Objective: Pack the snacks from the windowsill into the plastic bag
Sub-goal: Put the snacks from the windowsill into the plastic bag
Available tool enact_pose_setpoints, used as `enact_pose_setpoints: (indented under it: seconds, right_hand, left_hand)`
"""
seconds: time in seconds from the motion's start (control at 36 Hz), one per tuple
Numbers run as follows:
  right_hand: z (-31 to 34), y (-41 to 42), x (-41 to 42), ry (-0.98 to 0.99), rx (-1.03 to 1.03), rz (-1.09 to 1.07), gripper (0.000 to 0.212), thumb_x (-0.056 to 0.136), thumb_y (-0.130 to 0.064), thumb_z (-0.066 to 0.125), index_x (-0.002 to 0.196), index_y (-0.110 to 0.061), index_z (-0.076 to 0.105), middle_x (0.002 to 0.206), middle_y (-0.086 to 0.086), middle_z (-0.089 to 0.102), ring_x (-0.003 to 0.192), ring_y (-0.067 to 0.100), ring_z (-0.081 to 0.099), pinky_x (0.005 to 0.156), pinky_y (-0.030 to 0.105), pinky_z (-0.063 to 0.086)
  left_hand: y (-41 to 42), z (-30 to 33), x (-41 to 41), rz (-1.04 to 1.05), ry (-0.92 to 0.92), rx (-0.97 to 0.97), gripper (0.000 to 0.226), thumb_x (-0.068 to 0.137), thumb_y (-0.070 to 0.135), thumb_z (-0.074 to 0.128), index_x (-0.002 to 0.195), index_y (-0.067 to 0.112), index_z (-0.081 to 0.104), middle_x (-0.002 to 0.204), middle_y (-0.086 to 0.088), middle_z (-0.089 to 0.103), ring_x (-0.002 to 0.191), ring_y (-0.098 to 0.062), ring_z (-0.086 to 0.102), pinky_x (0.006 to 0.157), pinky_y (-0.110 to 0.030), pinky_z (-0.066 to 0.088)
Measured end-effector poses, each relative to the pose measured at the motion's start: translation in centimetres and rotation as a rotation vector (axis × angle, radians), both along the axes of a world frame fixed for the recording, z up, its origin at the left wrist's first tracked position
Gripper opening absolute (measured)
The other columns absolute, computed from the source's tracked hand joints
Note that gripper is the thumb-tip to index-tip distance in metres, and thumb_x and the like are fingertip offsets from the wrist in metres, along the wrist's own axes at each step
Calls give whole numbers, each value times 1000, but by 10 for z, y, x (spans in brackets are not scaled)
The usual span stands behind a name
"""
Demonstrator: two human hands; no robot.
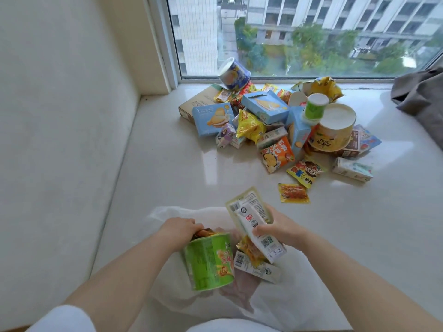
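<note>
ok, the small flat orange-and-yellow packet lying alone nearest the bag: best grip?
Judging by its pose, pinch the small orange-and-yellow packet by its near crimped edge, coming from above on the bag side. It lies flat on the windowsill, apart from the pile, so nothing blocks that side. It looks too thin to grip across the faces; fingers would need an edge to lift first.

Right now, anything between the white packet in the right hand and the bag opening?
Nothing solid blocks it. The right hand holds the white packet directly above the plastic bag. The left hand holds the green can at the mouth's left side; a yellow packet and a white carton already lie inside.
</note>
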State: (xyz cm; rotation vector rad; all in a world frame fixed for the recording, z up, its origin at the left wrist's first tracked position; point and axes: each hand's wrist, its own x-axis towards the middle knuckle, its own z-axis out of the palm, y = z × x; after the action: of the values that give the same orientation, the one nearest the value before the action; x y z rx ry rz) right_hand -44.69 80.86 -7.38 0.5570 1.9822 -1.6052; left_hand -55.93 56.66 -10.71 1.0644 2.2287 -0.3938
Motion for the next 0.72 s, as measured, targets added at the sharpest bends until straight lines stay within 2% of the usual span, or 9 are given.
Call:
enact_pose_setpoints:
  seconds: [0.08,0.14,0.31,0.39,0.44,0.5,0.58,0.64,0.72]
  right_hand:
    - [-4,-7,3,-13,81,98,78,67,-23,71,133,-36,30,109,-5,63,90,13,68,77,33,57]
    - [-5,-12,2,-15,130,154,86,70,-22,72,140,-37,26,114,-6,61,95,13,67,83,36,56]
    - [5,-15,-11,17,418,415,90,69,-33,70,143,-37,19,116,-5,58,95,14,62,82,34,55]
    - [6,-12,-19,26,620,542,94,70,-36,70,146,-35,15,118,-1,55,96,16,57,79,29,52]
    - [3,-11,-24,15,705,594,96,69,-41,70,146,-35,14,116,1,53,95,16,54,76,28,50]
    - [-2,-10,-27,44,806,631,98,67,-46,69,147,-35,13,114,2,51,95,17,49,76,28,46]
    - [-8,-6,-33,109,972,668,101,65,-52,66,147,-36,10,116,4,50,103,20,46,86,31,44]
    - [-11,-3,-34,108,1029,673,101,65,-54,65,148,-35,9,118,5,50,106,23,45,91,33,42]
    - [-13,0,-33,74,972,616,102,65,-52,65,148,-35,9,118,4,50,105,22,45,90,32,41]
  left_hand:
    - [3,-6,-4,-9,-59,-74,61,94,8,40,147,36,26,157,-4,16,140,-28,25,106,-39,35]
    - [4,-9,-8,20,-46,-142,75,90,-3,35,149,40,16,160,-7,-8,146,-34,-2,115,-51,19]
    - [13,-14,-7,124,37,-140,84,86,-7,33,148,44,9,151,-12,-34,137,-45,-29,112,-65,1]
    - [14,-23,-8,210,16,-87,61,98,24,38,149,42,10,149,-9,-38,136,-41,-33,110,-67,-1]
    - [16,-23,-9,265,-41,-32,57,95,59,26,148,38,20,150,-5,-37,139,-36,-31,110,-66,-3]
    - [19,-18,-10,320,-118,24,62,93,65,18,144,34,35,153,1,-32,143,-30,-23,111,-63,1]
    - [25,-24,-14,516,-169,212,51,99,51,21,133,29,53,159,9,-10,146,-23,9,113,-51,22]
    - [27,-29,-20,704,-134,319,45,99,38,34,136,18,48,157,3,17,128,-22,42,97,-39,41]
    - [29,-34,-29,796,-141,260,33,94,12,40,120,12,60,147,-4,38,116,-22,54,79,-33,49]
